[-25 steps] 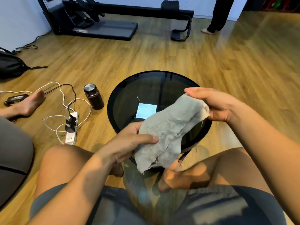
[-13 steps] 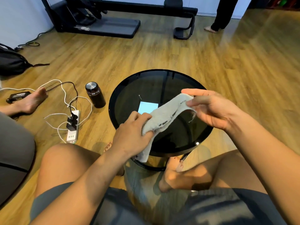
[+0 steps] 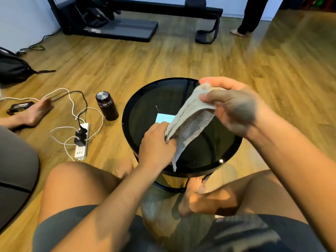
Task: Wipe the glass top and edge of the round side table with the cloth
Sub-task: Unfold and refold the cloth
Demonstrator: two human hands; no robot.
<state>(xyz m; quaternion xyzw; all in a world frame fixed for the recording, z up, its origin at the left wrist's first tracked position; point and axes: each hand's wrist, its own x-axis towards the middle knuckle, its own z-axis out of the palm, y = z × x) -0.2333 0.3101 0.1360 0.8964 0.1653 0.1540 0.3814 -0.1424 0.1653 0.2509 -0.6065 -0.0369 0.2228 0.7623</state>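
A round side table [image 3: 145, 99] with a dark glass top and black rim stands on the wooden floor between my knees. Above it I hold a grey cloth [image 3: 190, 120], folded lengthwise and stretched between both hands. My left hand [image 3: 156, 144] grips its lower end over the table's near left part. My right hand [image 3: 234, 104] pinches the upper end, higher and over the right side of the top. The cloth's loose tail hangs toward the glass near the front rim. A pale rectangular reflection shows on the glass.
A black flask [image 3: 107, 106] stands on the floor just left of the table. A white power strip [image 3: 81, 142] with cables lies further left, beside another person's foot [image 3: 34, 111]. A black exercise machine [image 3: 127, 24] and a standing person's legs [image 3: 249, 17] are at the back.
The cloth went from spread wide to folded into a narrow strip. My right hand rose and turned over the table's right side; my left hand shifted slightly forward over the glass.
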